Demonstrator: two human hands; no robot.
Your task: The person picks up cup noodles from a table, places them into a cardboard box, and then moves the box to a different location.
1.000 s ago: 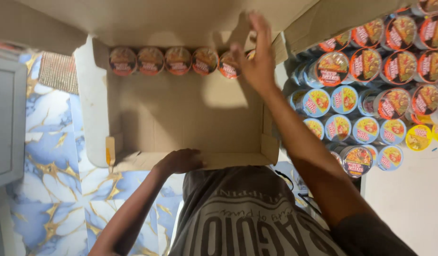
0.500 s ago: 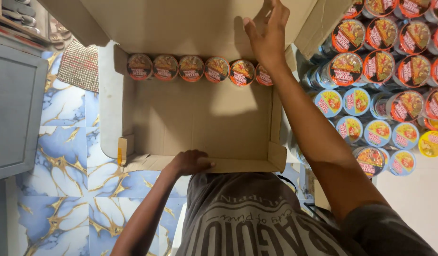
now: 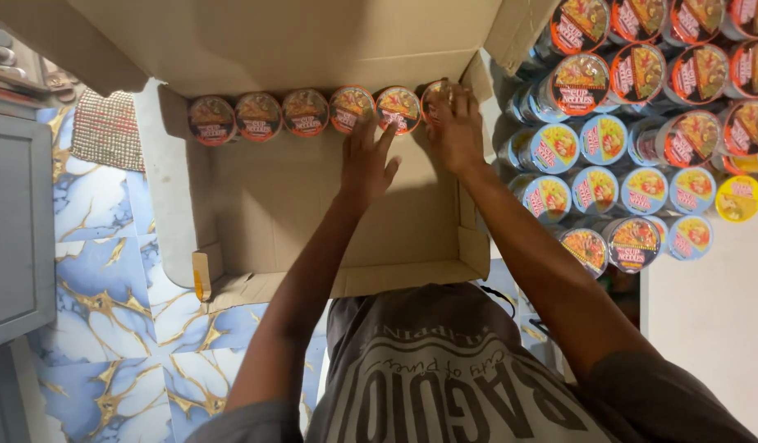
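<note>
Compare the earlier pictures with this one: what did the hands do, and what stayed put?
The left hand left the box's near edge and reached to the cup row. The right hand came down from above the box onto the sixth cup at the row's right end. The stacked cups beside the box stayed put.

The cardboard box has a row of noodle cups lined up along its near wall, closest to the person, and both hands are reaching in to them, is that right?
Not quite. In the head view the row of noodle cups sits along the far wall of the cardboard box, away from the person, not the near one. The rest holds: the left hand and right hand both reach in to the cups.
</note>
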